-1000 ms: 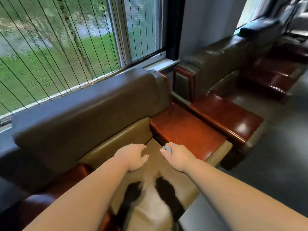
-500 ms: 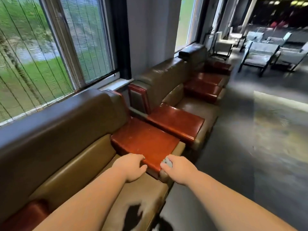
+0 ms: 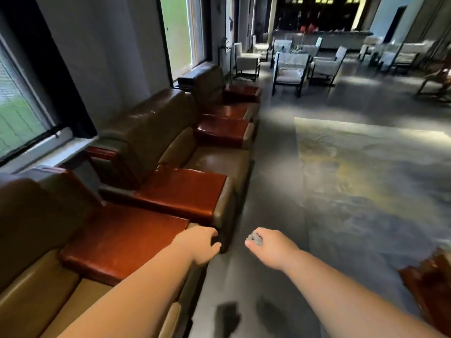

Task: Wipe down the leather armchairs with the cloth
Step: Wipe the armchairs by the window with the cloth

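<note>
Much of the nearest brown leather armchair with glossy red-brown arm tops [image 3: 122,242] was cut off by the left and bottom edges, so only part of its back, seat and one arm showed, and the far white-cushioned dark-framed lounge chairs [image 3: 291,69] were soft and blurred. A torn-looking reddish-brown shape [image 3: 432,284] at the right edge could not be identified. The small crumpled grey cloth [image 3: 255,239] was mostly buried in the right hand [image 3: 271,247], with only a little bunch showing between thumb and forefinger; that hand's fingers were curled round it, gripping it, out over the dark grey floor [image 3: 273,167] and clear of any chair. The left hand [image 3: 200,245] reached forward at the front corner of the nearest armchair's arm, fingers curled under with nothing visible in them; whether they touched the leather could not be told. Both bare forearms stretched forward from the bottom edge, roughly parallel, with the hands apart. Compared with half a second earlier, the view had swung right along the row of matching brown leather armchairs [image 3: 175,152], the window with green outside [image 3: 19,113] had slid to the left edge, and the right hand with the cloth had moved off the chair arm to hang over the floor, beside a pale patterned rug [image 3: 371,181]
</note>
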`<state>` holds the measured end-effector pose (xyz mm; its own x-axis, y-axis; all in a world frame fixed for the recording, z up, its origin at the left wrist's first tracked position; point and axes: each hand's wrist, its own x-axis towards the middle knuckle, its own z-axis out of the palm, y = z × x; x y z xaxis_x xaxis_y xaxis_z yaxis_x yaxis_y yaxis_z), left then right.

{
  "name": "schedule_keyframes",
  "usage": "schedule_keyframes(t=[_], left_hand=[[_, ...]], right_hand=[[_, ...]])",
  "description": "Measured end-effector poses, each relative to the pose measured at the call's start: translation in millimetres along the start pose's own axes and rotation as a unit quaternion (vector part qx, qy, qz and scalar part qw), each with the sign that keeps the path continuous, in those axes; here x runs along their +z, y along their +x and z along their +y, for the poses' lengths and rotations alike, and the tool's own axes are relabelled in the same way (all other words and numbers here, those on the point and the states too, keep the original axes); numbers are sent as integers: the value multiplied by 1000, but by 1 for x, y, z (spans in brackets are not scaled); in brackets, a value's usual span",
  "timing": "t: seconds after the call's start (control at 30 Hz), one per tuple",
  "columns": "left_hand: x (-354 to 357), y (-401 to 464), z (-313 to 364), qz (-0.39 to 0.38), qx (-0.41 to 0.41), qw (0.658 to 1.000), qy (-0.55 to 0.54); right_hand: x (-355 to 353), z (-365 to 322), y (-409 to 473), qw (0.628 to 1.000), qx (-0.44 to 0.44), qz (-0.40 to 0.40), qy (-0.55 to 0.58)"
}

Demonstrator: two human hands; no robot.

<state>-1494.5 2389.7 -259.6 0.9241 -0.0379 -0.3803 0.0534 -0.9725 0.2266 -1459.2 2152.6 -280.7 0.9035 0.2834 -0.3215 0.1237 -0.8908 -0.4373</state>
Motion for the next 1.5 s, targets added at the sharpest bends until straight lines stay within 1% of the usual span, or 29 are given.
schedule_keyframes(t=[0.1, 0.23, 0.33, 0.4, 0.63, 0.73, 0.97, 1.07, 1.17, 1.33, 1.5], left_hand=[[-9, 49, 39, -11, 12, 1000, 4], [-21, 105, 81, -13, 15, 999, -28], [-27, 141, 99, -18, 18, 999, -33], [-31, 159, 101, -24, 18, 999, -35], [-57, 255, 76, -34, 25, 998, -36], [-77, 308, 58, -28, 32, 999, -35], [-137, 406, 28, -36, 54, 998, -22], [-155, 442, 17, -25, 50, 998, -22], [-161, 473, 13, -35, 50, 998, -30], [-156, 526, 15, -60, 36, 997, -23], [-163, 582, 25, -72, -3, 996, -47]], right_hand=[[-29, 50, 25, 1000, 20, 13, 3], [-60, 105, 64, 999, 48, 22, 6], [-75, 134, 99, 998, 55, 28, 15], [-82, 141, 117, 998, 56, 29, 15], [-102, 141, 209, 998, 57, 24, 15], [-115, 131, 253, 998, 55, 25, 15], [-154, 102, 352, 996, 88, 26, 5], [-166, 90, 387, 997, 78, 23, -8], [-177, 84, 413, 997, 66, 15, -25], [-190, 105, 469, 998, 47, -8, -34], [-205, 135, 537, 997, 25, -50, -53]])
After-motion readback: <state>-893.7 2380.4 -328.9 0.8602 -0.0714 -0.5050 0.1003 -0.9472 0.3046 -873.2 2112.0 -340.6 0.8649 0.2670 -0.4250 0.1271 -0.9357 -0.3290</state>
